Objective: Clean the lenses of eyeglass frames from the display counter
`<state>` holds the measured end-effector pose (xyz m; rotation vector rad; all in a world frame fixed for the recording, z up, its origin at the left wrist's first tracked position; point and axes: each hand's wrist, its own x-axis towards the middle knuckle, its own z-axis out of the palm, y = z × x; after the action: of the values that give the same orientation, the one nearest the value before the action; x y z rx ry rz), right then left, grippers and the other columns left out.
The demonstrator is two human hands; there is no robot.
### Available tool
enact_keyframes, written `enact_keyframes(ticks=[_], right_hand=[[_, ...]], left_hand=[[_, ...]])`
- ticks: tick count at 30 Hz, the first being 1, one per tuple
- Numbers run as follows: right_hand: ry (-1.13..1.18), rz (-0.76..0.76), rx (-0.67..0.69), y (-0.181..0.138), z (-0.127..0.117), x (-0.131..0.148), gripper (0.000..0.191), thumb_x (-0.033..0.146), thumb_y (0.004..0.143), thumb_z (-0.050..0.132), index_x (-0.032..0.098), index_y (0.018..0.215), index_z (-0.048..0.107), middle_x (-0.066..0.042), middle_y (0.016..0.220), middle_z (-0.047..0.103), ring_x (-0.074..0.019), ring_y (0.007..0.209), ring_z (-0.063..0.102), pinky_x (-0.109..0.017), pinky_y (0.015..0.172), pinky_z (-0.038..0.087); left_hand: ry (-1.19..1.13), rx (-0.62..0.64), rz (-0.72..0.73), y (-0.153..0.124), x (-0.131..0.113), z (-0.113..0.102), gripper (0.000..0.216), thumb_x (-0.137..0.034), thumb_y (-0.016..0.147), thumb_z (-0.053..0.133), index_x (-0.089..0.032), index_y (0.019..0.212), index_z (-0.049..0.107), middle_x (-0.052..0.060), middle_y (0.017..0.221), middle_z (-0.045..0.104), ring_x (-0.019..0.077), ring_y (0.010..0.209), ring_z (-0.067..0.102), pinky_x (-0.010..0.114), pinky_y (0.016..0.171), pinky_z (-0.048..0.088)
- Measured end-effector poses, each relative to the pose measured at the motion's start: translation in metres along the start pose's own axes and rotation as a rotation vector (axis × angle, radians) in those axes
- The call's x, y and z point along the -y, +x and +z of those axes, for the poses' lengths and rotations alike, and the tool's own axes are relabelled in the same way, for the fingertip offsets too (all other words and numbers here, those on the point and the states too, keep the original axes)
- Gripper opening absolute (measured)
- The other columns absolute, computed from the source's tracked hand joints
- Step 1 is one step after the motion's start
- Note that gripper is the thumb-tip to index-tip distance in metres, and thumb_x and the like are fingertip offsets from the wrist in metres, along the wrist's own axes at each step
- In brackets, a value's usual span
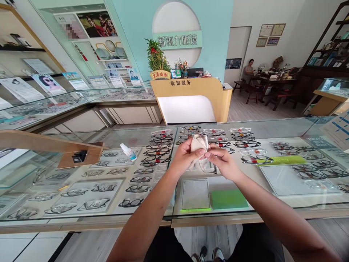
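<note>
A pale cleaning cloth (199, 143) is folded in my left hand (184, 157), whose fingers and thumb are closed on it. Against the cloth, my right hand (224, 163) pinches a pair of eyeglasses, mostly hidden by the cloth and fingers. A dark temple tip (215, 169) hangs below the right fingers. Both hands meet above the glass counter (174, 216). To their left, a white spray bottle (128, 152) with a blue-marked label stands on the counter.
Rows of eyeglasses (155, 159) lie inside the counter, with more at right (256, 159). A green block (229, 199) lies beneath the glass near me. A wooden stand (79, 154) sits at left. Beyond are a cashier desk (191, 89) and a seated person (248, 68).
</note>
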<state>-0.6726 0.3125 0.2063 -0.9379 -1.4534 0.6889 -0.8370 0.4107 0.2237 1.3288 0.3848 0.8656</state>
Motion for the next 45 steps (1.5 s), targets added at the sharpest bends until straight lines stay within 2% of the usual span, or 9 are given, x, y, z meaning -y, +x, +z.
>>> enact_keyframes(ticks=[7,16,22,27,29,32,38,41,45], right_hand=[[-0.038,0.002,0.094,0.0,0.0,0.006,0.047,0.058,0.107,0.064,0.024,0.077,0.074,-0.003,0.089,0.059,-0.0201,0.088,0.056,-0.035,0.081,0.046],[-0.087,-0.041,0.115,-0.001,0.005,0.007,0.042,0.057,0.108,0.064,0.027,0.086,0.082,-0.005,0.094,0.066,-0.0224,0.096,0.064,-0.038,0.092,0.049],[-0.044,0.028,0.082,-0.001,-0.005,0.007,0.042,0.059,0.106,0.066,0.027,0.089,0.087,-0.004,0.089,0.06,-0.0221,0.091,0.06,-0.036,0.086,0.048],[0.043,0.047,0.072,0.002,-0.011,0.011,0.042,0.059,0.104,0.069,0.026,0.085,0.087,-0.004,0.09,0.063,-0.0227,0.093,0.061,-0.036,0.089,0.049],[0.082,0.065,0.081,0.002,-0.011,0.012,0.042,0.059,0.103,0.07,0.026,0.083,0.086,-0.004,0.091,0.063,-0.0226,0.093,0.063,-0.036,0.089,0.049],[0.072,0.089,0.101,0.001,-0.008,0.01,0.045,0.061,0.104,0.067,0.025,0.084,0.085,-0.005,0.095,0.066,-0.023,0.095,0.065,-0.037,0.091,0.051],[-0.005,0.074,0.138,-0.003,-0.002,0.006,0.046,0.062,0.108,0.06,0.025,0.094,0.085,-0.006,0.099,0.069,-0.0231,0.096,0.065,-0.036,0.089,0.051],[-0.022,0.057,0.11,-0.002,-0.004,0.005,0.046,0.061,0.107,0.062,0.025,0.09,0.085,-0.005,0.096,0.067,-0.0225,0.093,0.064,-0.036,0.088,0.05],[0.004,0.037,0.062,0.002,-0.009,0.004,0.045,0.06,0.106,0.064,0.026,0.086,0.084,-0.004,0.09,0.064,-0.0221,0.091,0.062,-0.036,0.088,0.047]], left_hand=[[0.098,-0.046,0.079,-0.006,-0.007,0.01,0.048,-0.053,0.069,0.101,-0.018,0.085,0.074,0.0,0.075,0.07,0.0126,0.062,0.058,0.025,0.059,0.047],[0.191,-0.199,0.145,-0.009,0.005,0.01,0.057,-0.073,0.084,0.084,-0.019,0.073,0.068,-0.001,0.062,0.062,0.0117,0.053,0.05,0.025,0.053,0.04],[0.197,-0.013,0.086,-0.002,0.0,-0.009,0.06,-0.076,0.089,0.078,-0.018,0.077,0.076,0.003,0.068,0.066,0.015,0.061,0.054,0.027,0.059,0.042],[0.162,0.145,0.036,-0.001,-0.007,-0.015,0.051,-0.059,0.08,0.094,-0.017,0.106,0.082,0.006,0.089,0.074,0.016,0.075,0.061,0.024,0.066,0.045],[0.153,0.139,0.038,-0.003,-0.008,-0.01,0.053,-0.053,0.076,0.098,-0.017,0.109,0.081,0.005,0.087,0.074,0.0155,0.073,0.061,0.024,0.063,0.044],[0.162,0.054,0.075,-0.006,-0.007,-0.002,0.047,-0.052,0.073,0.1,-0.016,0.095,0.079,0.003,0.078,0.07,0.0143,0.067,0.058,0.024,0.061,0.044],[0.237,-0.111,0.157,-0.008,-0.002,0.002,0.051,-0.066,0.08,0.091,-0.018,0.077,0.073,0.001,0.067,0.063,0.0125,0.059,0.05,0.026,0.057,0.041],[0.243,-0.092,0.152,-0.004,0.002,-0.002,0.055,-0.072,0.086,0.083,-0.018,0.076,0.073,0.001,0.068,0.062,0.0132,0.061,0.05,0.027,0.059,0.04],[0.137,0.01,0.089,0.0,0.004,-0.008,0.048,-0.066,0.086,0.087,-0.019,0.094,0.078,0.003,0.082,0.068,0.0154,0.072,0.057,0.026,0.067,0.045]])
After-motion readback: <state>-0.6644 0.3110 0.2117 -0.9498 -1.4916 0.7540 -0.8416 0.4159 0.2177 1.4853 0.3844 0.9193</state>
